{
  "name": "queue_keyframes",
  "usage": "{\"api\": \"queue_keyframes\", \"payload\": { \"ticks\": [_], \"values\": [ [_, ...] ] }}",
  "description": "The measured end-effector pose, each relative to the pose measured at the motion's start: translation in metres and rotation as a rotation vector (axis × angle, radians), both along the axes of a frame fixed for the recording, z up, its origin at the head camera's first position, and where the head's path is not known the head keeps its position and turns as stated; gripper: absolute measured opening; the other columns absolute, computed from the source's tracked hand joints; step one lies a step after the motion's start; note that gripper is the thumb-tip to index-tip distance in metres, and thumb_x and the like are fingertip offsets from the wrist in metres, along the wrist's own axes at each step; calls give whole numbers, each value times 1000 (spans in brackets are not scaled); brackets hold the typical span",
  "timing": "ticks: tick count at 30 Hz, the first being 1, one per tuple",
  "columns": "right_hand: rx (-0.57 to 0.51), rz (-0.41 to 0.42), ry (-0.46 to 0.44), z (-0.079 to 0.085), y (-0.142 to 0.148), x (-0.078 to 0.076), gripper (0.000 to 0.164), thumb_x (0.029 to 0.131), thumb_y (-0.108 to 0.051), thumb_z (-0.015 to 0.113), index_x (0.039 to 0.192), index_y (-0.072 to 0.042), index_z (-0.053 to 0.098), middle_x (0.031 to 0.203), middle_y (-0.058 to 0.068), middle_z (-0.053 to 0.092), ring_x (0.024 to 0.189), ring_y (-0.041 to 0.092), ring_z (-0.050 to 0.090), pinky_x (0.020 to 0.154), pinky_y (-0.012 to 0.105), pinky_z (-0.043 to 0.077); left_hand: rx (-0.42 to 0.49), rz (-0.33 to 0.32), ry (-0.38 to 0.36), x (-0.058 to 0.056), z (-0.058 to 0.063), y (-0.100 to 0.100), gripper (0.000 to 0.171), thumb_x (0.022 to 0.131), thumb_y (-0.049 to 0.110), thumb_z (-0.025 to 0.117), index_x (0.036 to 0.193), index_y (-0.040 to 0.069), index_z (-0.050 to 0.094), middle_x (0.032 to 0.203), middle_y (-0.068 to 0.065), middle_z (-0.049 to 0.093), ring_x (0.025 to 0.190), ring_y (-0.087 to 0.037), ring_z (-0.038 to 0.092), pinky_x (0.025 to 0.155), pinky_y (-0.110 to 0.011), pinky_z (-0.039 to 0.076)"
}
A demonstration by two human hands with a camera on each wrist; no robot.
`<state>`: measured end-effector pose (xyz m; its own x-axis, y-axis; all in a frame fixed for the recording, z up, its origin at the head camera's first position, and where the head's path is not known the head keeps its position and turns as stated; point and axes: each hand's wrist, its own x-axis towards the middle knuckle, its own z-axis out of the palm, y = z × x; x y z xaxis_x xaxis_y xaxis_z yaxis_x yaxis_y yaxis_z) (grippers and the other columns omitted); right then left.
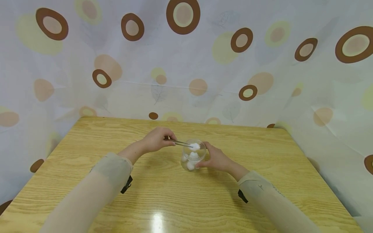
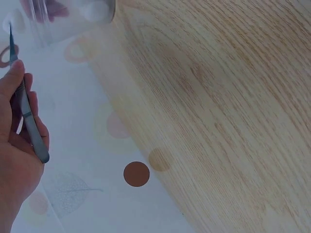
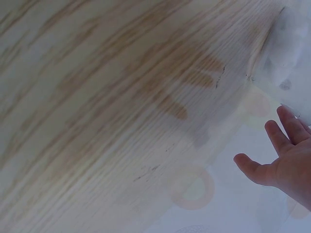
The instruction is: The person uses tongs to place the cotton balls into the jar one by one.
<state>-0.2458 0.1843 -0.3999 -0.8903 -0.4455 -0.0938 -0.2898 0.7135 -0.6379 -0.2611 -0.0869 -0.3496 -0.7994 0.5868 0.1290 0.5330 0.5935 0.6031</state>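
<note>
My left hand (image 1: 158, 139) holds metal tweezers (image 2: 29, 119), their tips pointing right over the mouth of a clear jar (image 1: 185, 152). At the tips is a white cotton ball (image 1: 195, 147), level with the jar's rim. Inside the jar lie more cotton balls (image 1: 190, 166), seen through the wall. From the right, my right hand (image 1: 218, 158) grips the jar, thumb at the near side and fingers at the far side. In the right wrist view, the jar (image 3: 284, 63) is cut off by the frame edge and some fingertips are hidden.
The jar stands on a wood-grain table (image 1: 140, 200), around its middle. A white cloth (image 1: 180, 103) with brown rings and pale spots hangs behind the table and along both sides. A light glare lies on the near part of the tabletop.
</note>
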Motion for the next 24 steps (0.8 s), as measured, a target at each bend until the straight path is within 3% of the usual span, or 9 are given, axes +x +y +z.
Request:
{"api": "queue_keyframes", "payload": {
  "ticks": [13,20,24],
  "values": [
    [9,2,2,1,-1,2,90,73,-41,78,141,-5,32,139,17,46,130,38,40,101,54,38,-7,22,-25,2,-4,1,21,89,16,65,106,6,68,104,-8,66,88,-16,59,77,-29,50],
    [17,-3,6,1,0,1,90,73,-42,78,141,-6,32,139,16,46,131,38,39,102,54,36,56,23,-44,2,-7,-4,24,89,16,64,108,3,67,102,-8,65,83,-15,56,74,-29,48],
    [17,0,5,0,1,1,89,73,-42,78,141,-6,32,139,16,46,131,38,39,103,55,35,88,14,-6,4,-7,-8,20,89,17,65,104,4,68,96,-5,65,79,-13,55,70,-27,47]
  ]
}}
